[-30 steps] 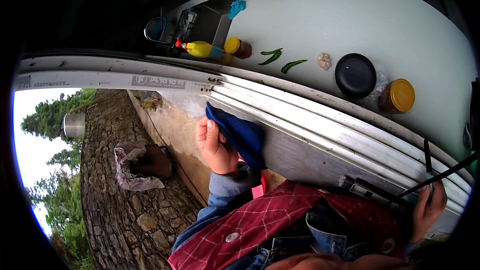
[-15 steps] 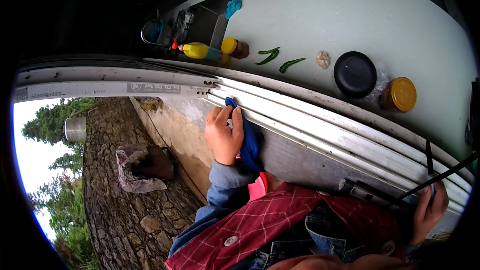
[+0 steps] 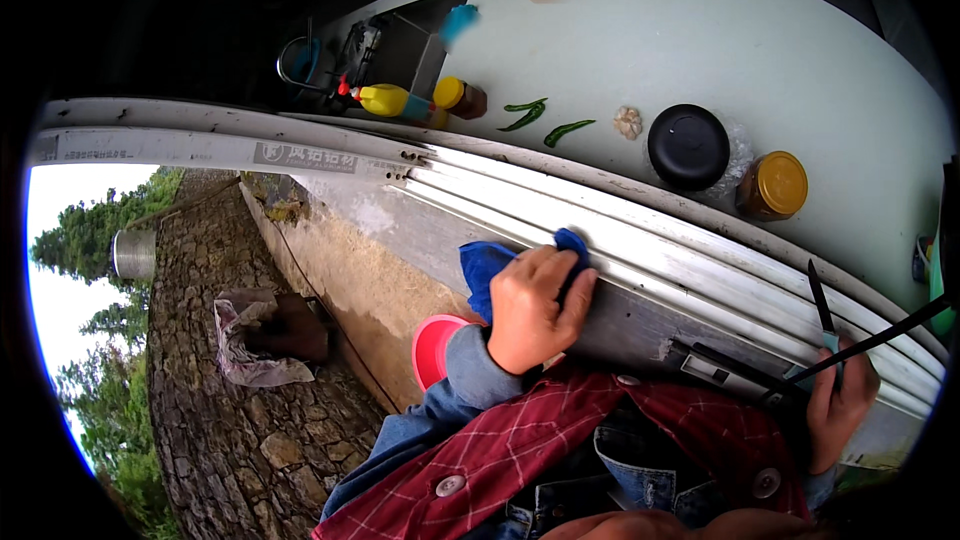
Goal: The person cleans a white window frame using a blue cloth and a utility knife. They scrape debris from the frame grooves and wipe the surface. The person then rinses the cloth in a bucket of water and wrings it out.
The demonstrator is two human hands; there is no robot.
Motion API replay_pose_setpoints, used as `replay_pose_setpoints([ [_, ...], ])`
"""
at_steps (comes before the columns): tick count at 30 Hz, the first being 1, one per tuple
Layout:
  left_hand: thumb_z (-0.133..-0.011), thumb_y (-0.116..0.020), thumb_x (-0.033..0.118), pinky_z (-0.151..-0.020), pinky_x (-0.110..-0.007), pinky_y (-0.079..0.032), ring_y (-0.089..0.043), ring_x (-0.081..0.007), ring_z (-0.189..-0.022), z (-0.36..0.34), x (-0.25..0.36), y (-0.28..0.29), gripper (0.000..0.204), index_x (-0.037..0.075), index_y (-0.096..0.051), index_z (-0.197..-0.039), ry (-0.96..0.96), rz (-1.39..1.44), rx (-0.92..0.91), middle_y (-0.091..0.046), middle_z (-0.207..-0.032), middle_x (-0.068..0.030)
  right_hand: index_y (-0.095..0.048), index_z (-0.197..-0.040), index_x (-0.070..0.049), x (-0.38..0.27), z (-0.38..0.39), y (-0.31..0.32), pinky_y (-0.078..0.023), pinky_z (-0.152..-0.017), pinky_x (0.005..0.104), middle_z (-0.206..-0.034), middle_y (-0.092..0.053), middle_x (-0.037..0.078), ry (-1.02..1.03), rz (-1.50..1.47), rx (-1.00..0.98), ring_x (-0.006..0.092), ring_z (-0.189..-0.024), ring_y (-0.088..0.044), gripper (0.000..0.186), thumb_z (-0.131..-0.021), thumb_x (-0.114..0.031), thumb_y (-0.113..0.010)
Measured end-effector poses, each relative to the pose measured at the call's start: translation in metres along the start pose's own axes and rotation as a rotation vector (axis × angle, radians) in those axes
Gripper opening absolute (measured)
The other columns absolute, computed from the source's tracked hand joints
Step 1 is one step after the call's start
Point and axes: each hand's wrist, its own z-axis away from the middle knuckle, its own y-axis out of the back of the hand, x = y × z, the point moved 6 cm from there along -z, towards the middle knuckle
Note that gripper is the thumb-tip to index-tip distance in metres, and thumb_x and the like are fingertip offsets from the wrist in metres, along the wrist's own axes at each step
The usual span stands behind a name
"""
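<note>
My left hand (image 3: 540,305) is closed on a dark blue cloth (image 3: 483,268), pressing it against the lower edge of the white metal window track (image 3: 640,230). My right hand (image 3: 840,395) is closed at the right end of the track, around a pale blue piece (image 3: 829,342) with a narrow dark blade-like part (image 3: 820,295) rising from it; a long black bar (image 3: 885,338) crosses there diagonally. A pink basin (image 3: 430,345) is partly visible below the cloth, behind my left sleeve.
Beyond the track, a pale counter (image 3: 760,60) holds a sink (image 3: 432,65), yellow bottle (image 3: 385,100), two lidded jars (image 3: 780,185), green chilies (image 3: 568,132), garlic (image 3: 627,121) and a black round container (image 3: 688,145). Outside are a stone wall (image 3: 230,420) and a draped rag (image 3: 240,355).
My left hand has moved right along the track with the blue cloth, which now lies folded under my fingers. More of the pink basin shows. My right hand has stayed at the track's right end.
</note>
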Motion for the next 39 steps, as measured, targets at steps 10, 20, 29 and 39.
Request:
replay_pose_setpoints([
  [10, -0.071, -0.064, -0.002, -0.052, -0.039, -0.042, -0.053, -0.0324, -0.059, -0.001, 0.059, -0.046, 0.014, -0.003, -0.058, -0.085, -0.227, 0.274, -0.240, -0.051, -0.067, -0.0133, -0.060, -0.098, 0.003, -0.010, -0.003, -0.002, -0.045, -0.072, 0.0409, -0.091, -0.064, 0.018, 0.088, -0.001, 0.069, 0.0359, -0.079, -0.060, 0.021, -0.080, -0.006, -0.064],
  [20, -0.085, -0.063, 0.016, -0.067, -0.028, -0.051, -0.062, -0.0160, -0.072, 0.022, 0.016, -0.039, 0.017, -0.001, -0.063, -0.091, 0.407, 1.317, -0.313, -0.066, -0.085, -0.0101, -0.059, -0.085, 0.001, -0.016, -0.019, 0.008, -0.045, -0.056, 0.0377, -0.071, -0.060, 0.017, 0.074, -0.112, 0.144, 0.0346, -0.060, -0.057, 0.015, -0.076, -0.008, -0.065],
  [29, -0.084, -0.061, 0.019, -0.055, -0.028, -0.034, -0.039, -0.0141, -0.064, 0.019, -0.019, 0.003, 0.019, 0.006, -0.054, -0.096, 0.325, 1.849, 0.070, -0.047, -0.071, -0.0007, -0.060, -0.086, 0.002, -0.018, -0.010, 0.007, -0.042, -0.052, 0.0346, -0.061, -0.054, 0.016, 0.012, -0.208, 0.198, 0.0281, -0.052, -0.053, 0.012, -0.082, -0.009, -0.060],
  [39, -0.087, -0.057, 0.018, -0.066, -0.031, -0.046, -0.051, -0.0168, -0.075, 0.037, -0.045, 0.030, 0.038, 0.006, -0.049, -0.122, 0.255, 1.829, 0.210, -0.058, -0.089, -0.0028, -0.060, -0.088, 0.001, -0.020, -0.007, 0.005, -0.038, -0.052, 0.0275, -0.058, -0.051, 0.007, 0.028, -0.303, 0.305, 0.0108, -0.054, -0.045, 0.012, -0.086, -0.010, -0.059],
])
